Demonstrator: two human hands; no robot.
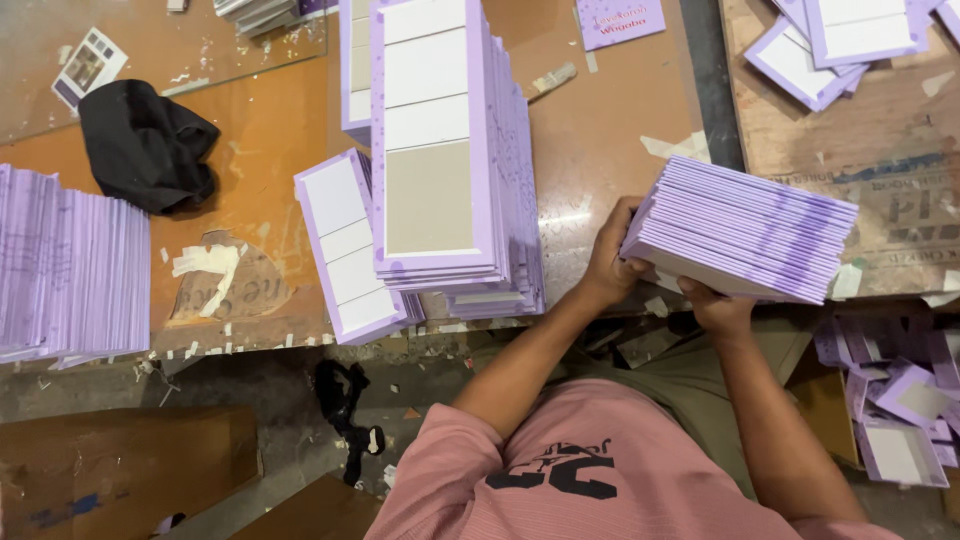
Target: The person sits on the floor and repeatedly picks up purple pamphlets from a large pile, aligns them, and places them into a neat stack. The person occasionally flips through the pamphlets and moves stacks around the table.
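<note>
Currently both hands grip 1 thick stack of lilac cards (745,232), held tilted just above the table (270,130) edge, right of the tall lilac pile (445,150). Left hand (608,262) clamps the stack's near-left end, fingers wrapped shut around it; right hand (715,305) supports from beneath, fingers closed on the underside and mostly hidden. Step in hand, by my judgement: squaring or carrying the stack. Any next move calls for even pressure at both ends, so the sheets do not fan or slip. Black cloth (145,145) lies far left, well apart.
</note>
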